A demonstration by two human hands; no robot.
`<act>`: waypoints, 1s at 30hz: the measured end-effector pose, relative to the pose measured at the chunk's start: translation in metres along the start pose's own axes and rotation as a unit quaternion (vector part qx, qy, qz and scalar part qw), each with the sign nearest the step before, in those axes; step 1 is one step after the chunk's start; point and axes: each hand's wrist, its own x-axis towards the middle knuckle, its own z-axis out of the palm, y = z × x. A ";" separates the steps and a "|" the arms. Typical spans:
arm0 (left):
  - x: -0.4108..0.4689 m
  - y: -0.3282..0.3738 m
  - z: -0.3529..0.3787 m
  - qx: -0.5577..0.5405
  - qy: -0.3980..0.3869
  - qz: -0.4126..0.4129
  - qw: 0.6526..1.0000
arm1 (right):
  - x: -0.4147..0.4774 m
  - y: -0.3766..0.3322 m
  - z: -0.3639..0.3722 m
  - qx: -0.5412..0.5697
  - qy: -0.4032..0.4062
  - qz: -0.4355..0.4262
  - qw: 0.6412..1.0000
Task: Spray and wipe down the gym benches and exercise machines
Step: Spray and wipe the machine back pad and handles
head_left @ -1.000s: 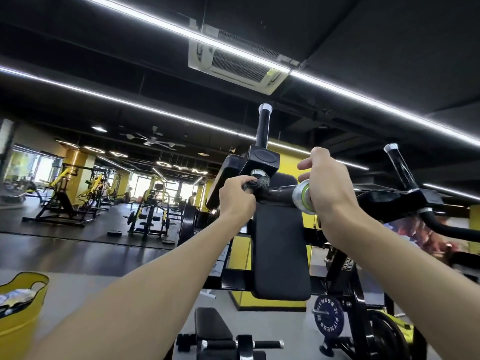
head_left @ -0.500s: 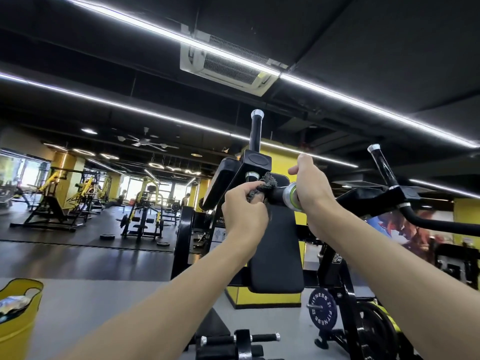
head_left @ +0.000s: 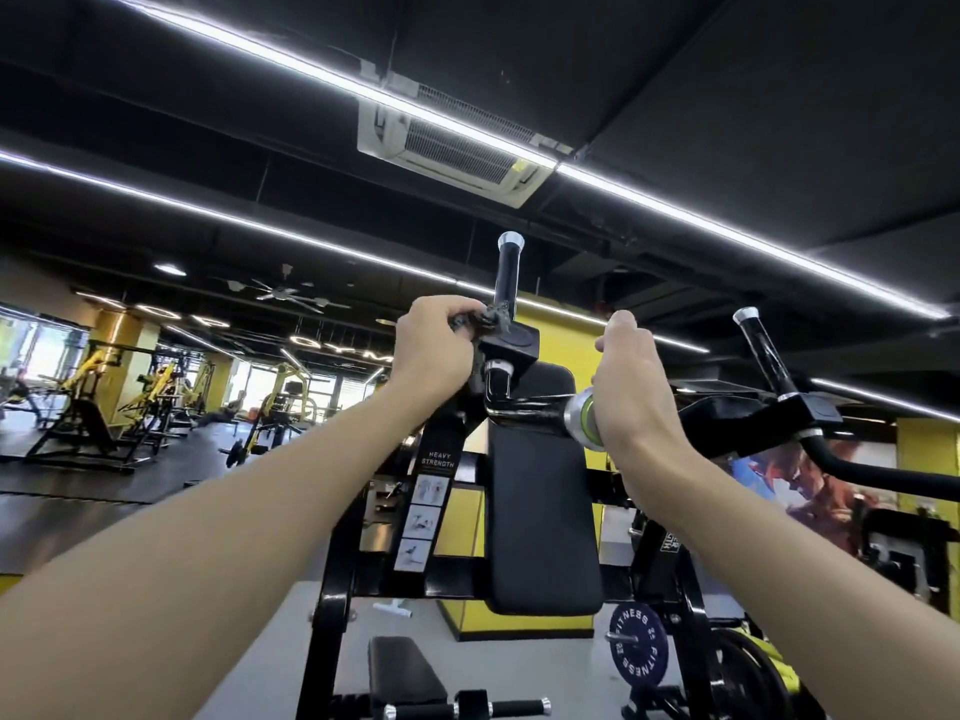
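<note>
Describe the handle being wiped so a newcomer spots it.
Find the black back pad mid-frame. Above its top left corner rises a chrome-capped black handle. Unlike the tilted handle further right, it stands upright, with the left hand holding a dark cloth at its base.

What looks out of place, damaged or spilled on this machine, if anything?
Nothing stands out. The left hand holds a dark cloth against the base of the upright handle, and the right hand grips the side handle. The back pad sits straight, with no tear or spill visible.

Bare L hand, R hand, bare forearms.
</note>
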 end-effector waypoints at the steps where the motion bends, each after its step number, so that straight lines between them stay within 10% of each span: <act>1: 0.011 -0.009 0.009 0.053 -0.020 0.024 0.998 | 0.001 0.002 0.000 -0.002 0.003 -0.010 1.000; 14: 0.010 -0.020 0.037 0.114 -0.261 0.107 0.953 | 0.007 0.006 0.000 0.007 0.015 -0.032 0.999; 25: -0.044 0.054 -0.007 -0.089 -0.230 0.150 0.957 | -0.004 -0.002 -0.001 0.007 0.004 -0.020 1.000; 30: -0.033 0.023 -0.020 -0.155 -0.068 0.038 0.985 | -0.007 -0.001 -0.001 0.005 0.006 -0.034 0.999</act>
